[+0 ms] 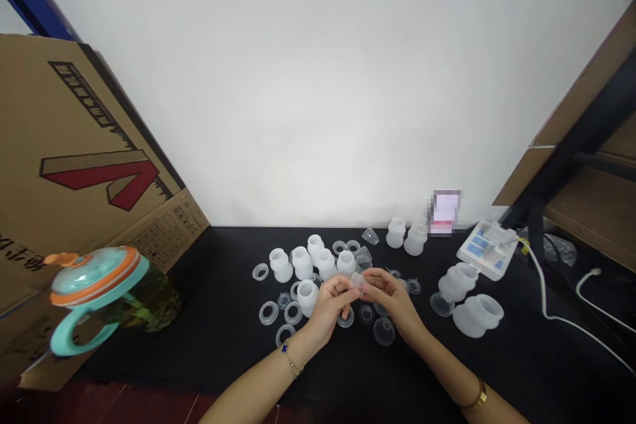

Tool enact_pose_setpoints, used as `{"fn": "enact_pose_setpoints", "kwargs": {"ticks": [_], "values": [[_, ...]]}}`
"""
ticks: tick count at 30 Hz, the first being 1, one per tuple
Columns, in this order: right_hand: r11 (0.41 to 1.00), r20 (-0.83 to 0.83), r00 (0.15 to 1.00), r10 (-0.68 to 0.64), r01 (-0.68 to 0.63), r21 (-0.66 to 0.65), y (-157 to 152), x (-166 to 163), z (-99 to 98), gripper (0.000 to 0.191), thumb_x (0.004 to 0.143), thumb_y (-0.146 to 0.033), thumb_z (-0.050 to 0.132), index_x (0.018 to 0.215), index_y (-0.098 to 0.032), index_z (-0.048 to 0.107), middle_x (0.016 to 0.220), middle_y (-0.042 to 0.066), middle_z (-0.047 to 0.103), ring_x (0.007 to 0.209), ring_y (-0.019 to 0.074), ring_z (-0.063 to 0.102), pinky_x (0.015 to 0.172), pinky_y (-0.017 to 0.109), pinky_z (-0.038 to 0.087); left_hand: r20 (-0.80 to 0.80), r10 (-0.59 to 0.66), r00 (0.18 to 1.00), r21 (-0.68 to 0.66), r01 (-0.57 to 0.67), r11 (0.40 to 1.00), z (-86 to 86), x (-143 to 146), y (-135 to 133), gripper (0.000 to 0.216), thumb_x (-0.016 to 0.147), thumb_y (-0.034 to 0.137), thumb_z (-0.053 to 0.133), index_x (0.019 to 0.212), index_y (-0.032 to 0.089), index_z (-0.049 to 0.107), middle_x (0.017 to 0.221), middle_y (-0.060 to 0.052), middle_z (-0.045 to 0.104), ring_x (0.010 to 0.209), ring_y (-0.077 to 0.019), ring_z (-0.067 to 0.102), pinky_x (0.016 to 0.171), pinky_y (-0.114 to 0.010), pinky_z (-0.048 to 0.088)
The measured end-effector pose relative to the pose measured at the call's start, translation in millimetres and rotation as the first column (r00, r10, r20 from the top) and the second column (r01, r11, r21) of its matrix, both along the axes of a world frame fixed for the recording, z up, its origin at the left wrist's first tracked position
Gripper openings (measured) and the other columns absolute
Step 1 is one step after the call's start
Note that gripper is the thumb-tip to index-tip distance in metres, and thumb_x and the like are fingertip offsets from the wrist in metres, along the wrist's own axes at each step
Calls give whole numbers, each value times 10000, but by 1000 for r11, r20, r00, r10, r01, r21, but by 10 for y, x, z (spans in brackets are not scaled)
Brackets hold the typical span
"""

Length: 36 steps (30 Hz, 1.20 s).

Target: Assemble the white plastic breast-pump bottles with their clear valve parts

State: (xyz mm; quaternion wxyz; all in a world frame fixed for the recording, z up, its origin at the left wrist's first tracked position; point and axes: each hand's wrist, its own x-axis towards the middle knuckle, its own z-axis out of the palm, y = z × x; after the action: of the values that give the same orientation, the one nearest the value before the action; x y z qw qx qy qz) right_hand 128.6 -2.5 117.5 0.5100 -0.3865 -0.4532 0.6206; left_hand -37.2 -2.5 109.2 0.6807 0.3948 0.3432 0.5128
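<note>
My left hand [332, 308] and my right hand [392, 301] meet above the black table [223, 344], both pinching one small clear plastic piece [358, 281] between their fingertips. Around and behind the hands lie several white translucent bottle-shaped parts [303, 264] and several clear rings [269, 313] and small clear caps [384, 331]. My left wrist wears a thin bracelet, my right wrist a gold bangle.
A drinking jug with an orange and teal lid [99, 291] stands at the left in front of a large cardboard box [84, 165]. A white device [487, 248] with a white cable [551, 308] lies at the right, beside two bigger translucent parts [477, 315]. Wooden shelving [586, 165] rises at the far right.
</note>
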Motion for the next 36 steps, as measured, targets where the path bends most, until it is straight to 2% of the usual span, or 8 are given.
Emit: {"fn": "enact_pose_setpoints", "kwargs": {"ticks": [9,15,17,21,24,28,33,36], "values": [[999,-73,997,25,-28,-33,-28,32,77,389,704,-440,890,995,-219,756,980,70,780,927,260,734,833,388,599,12,-26,1000,7,26,1000,-69,-8,23,359,704,393,872,733,155,606,486,105,473,305,13,220,367,-183,100],[999,-53,998,16,-18,-30,-16,45,54,373,698,-416,891,997,-230,766,982,62,784,904,258,730,791,377,598,11,-24,1000,6,24,1000,-47,-2,8,377,693,395,876,747,155,591,549,91,512,324,11,251,374,-183,134],[999,4,1000,22,-22,25,-14,59,48,363,702,-392,889,1011,-241,773,1018,69,790,936,274,726,788,378,589,13,-23,1000,11,23,1000,-46,-7,6,362,724,403,855,779,155,598,570,84,530,328,2,295,380,-186,165],[977,199,980,12,-53,205,-39,82,74,297,742,-375,852,1011,-262,799,1216,92,752,1117,335,678,810,387,568,5,-71,997,10,71,997,-66,-21,24,347,793,441,795,884,142,644,514,90,501,329,-20,328,391,-195,181],[960,254,967,20,-90,265,-64,80,93,244,781,-382,815,994,-264,803,1276,89,727,1168,343,657,822,383,564,-42,-92,995,25,93,995,-85,-22,38,349,786,425,806,902,125,673,502,81,517,336,-23,341,391,-194,181],[979,208,978,4,-46,200,-52,64,74,297,789,-415,813,1043,-265,781,1299,78,713,1144,326,666,833,378,572,-52,-46,998,16,47,999,-88,-10,42,357,760,447,824,817,145,644,490,81,536,319,-23,322,380,-188,206],[998,108,994,18,-24,59,10,50,33,391,713,-435,874,1049,-260,775,1048,55,799,1046,304,711,913,422,558,-55,-25,998,-21,24,999,-91,-9,40,401,735,482,840,806,170,599,409,109,475,276,-28,307,359,-186,143],[999,83,996,43,-43,-1,17,58,44,408,685,-442,887,1033,-253,787,1011,52,808,1012,306,726,921,442,559,-56,-47,997,-31,45,999,-97,-15,38,416,751,507,826,823,179,581,360,128,427,245,-28,271,350,-193,107]]}}
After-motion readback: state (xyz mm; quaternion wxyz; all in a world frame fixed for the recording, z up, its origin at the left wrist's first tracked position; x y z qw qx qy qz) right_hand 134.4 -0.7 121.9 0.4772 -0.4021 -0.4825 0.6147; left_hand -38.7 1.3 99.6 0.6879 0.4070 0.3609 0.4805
